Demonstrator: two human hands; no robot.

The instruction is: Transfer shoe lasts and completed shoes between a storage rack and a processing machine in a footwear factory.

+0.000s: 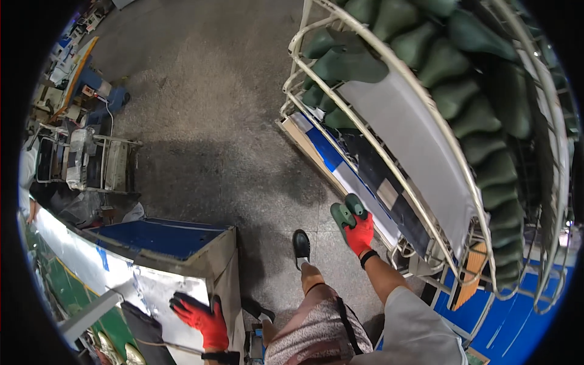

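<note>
My right hand (360, 232), in a red glove, is closed on a pair of dark green shoe lasts (344, 214). They are held side by side beside the lower shelf of a rack, above the floor. My left hand (208, 322), gloved in red with dark fingertips, is held over the shiny metal top of a workbench (188, 286), fingers stretched out and nothing in them. Whether it touches the top I cannot tell. Close to its left lies a dark, flat piece (143, 323) of unclear kind.
At the right stands a cream tubular rack (389, 152) with many green shoe lasts (447, 61) in rows on its upper tier. A blue-topped cabinet (164, 236) adjoins the workbench. A metal-framed cart (112, 161) is farther left. Grey floor (201, 91) runs between.
</note>
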